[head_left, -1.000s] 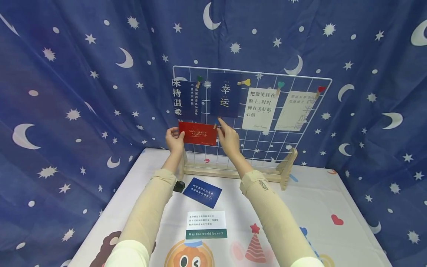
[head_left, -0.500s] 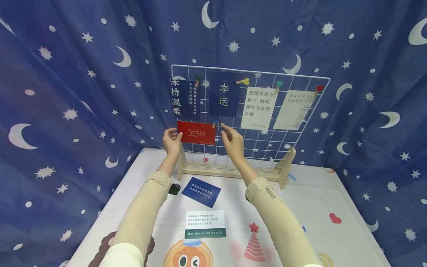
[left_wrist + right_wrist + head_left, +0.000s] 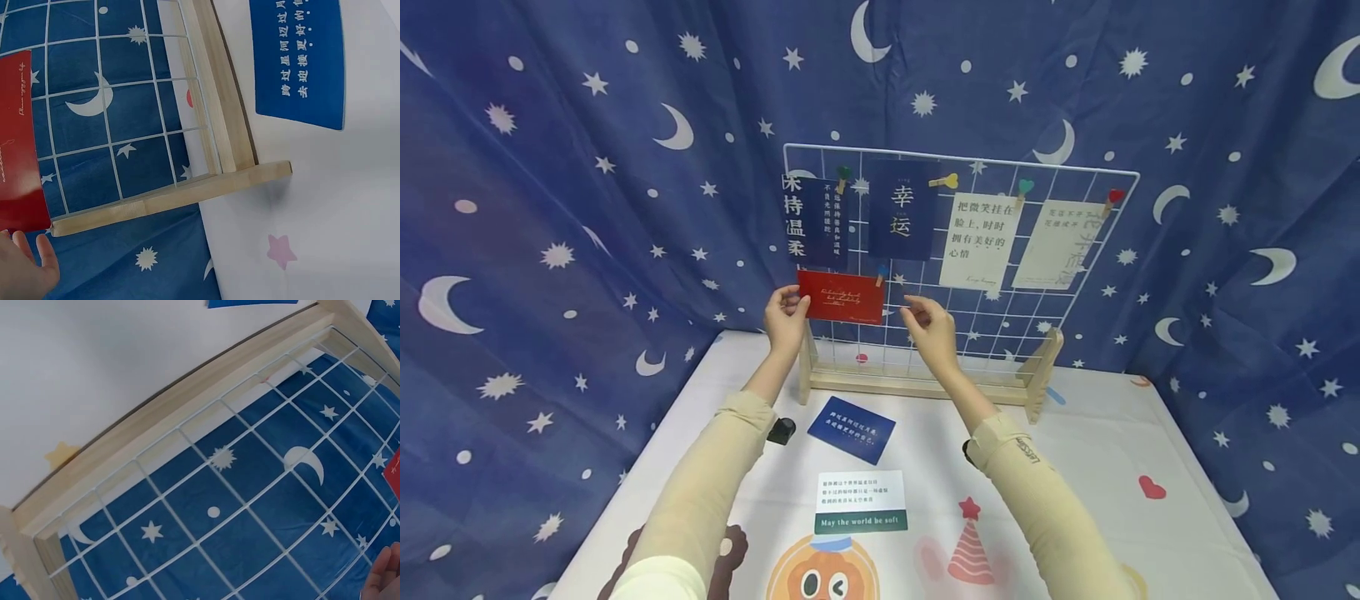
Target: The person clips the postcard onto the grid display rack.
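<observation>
A red card [image 3: 841, 297] with gold script lies against the white wire grid [image 3: 955, 321], a blue-topped clip [image 3: 882, 275] at its upper right corner. At the card's left edge, my left hand [image 3: 786, 315] pinches it, the thumb over the front. The left wrist view shows the left fingertips [image 3: 24, 242] right at the card's edge. To the right of the card, my right hand [image 3: 931, 329] is in front of the grid with loosely bent fingers, holding nothing. Only part of that hand shows at the lower right of the right wrist view.
Two dark blue cards, the left one [image 3: 816, 221] and the middle one [image 3: 901, 212], and two pale cards [image 3: 979, 242] hang above on clips. A blue card [image 3: 852, 429] and a white-green card [image 3: 861, 502] lie on the table. A wooden base [image 3: 917, 387] carries the grid.
My right hand has come off the blue-topped clip and moved a little right and down. The left hand stays at the red card's left edge.
</observation>
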Motion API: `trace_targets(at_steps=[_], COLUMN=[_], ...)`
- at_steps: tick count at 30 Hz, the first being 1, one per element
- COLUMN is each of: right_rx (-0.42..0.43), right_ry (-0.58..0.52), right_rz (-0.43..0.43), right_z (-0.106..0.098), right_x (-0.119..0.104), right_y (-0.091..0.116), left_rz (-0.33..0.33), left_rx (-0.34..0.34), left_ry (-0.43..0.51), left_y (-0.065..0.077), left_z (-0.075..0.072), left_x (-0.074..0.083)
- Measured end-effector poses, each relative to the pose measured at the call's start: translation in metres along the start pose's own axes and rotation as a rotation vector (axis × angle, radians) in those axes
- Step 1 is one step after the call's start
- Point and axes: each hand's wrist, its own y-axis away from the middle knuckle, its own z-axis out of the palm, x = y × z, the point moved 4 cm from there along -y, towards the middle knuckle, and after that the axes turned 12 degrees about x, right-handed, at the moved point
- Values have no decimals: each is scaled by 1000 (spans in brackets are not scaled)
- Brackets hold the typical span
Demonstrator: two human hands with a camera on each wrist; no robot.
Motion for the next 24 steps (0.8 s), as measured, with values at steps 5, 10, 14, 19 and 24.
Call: trace_targets(at_steps=[5,10,14,19,24], right_rx=[-7,-19,-60,-54,-40], right_ry=[2,18,36,37,60], right_rz=[4,19,31,11,-9], right_z=[-8,-13,-15,-20,-26], right_x=[3,7,7,4,6], right_y=[2,4,8,12,17], left_rz=[25,37,30,47,58], left_rx=[-73,-144,-196,-254,-309], left_ry=[-11,-4,4,28,-19], left_y=[4,7,11,16,23], left_z=[-3,-3,-5,-7,-7], left_x=[3,4,3,3,-3])
